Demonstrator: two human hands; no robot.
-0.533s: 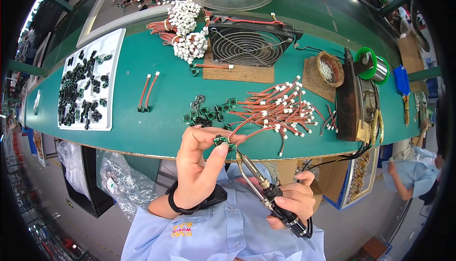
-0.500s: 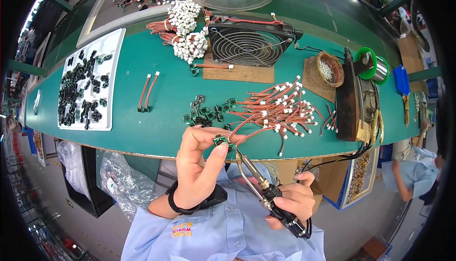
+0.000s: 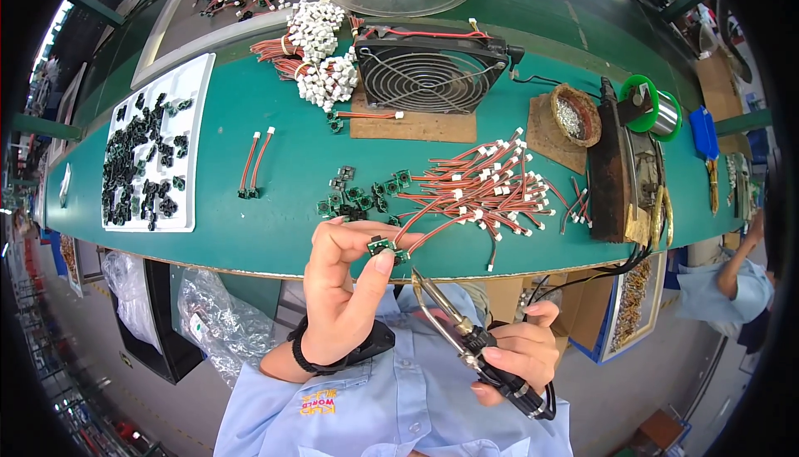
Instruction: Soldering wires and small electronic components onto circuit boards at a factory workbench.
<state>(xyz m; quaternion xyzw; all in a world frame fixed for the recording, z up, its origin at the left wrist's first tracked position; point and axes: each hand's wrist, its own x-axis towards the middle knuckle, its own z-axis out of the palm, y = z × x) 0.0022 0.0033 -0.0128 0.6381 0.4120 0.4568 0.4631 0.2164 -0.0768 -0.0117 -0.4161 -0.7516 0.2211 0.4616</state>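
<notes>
My left hand [image 3: 343, 286] pinches small green circuit boards [image 3: 379, 246] between thumb and fingers, above the bench's near edge. Red and brown wires [image 3: 439, 229] with white plugs run from them toward the right; the thumb hides part of the boards. In my right hand [image 3: 526, 355] is a black-handled soldering iron [image 3: 478, 342] with a thin metal tube alongside. Its tip stands a little below and right of the boards, apart from them. Just beyond lie loose small boards [image 3: 356, 199] and a pile of wire leads [image 3: 491, 182] with white plugs.
A white tray [image 3: 200, 116] of small boards lies left, near two wired leads [image 3: 255, 166]. Behind are bundled leads [image 3: 329, 78] and a black fan [image 3: 429, 74]. On the right are a round bowl [image 3: 593, 128], a dark stand [image 3: 609, 174] and a green solder spool [image 3: 639, 95].
The soldering iron's tip has drawn away from the boards, down and to the right. My left hand, still gripping the boards, has shifted slightly left.
</notes>
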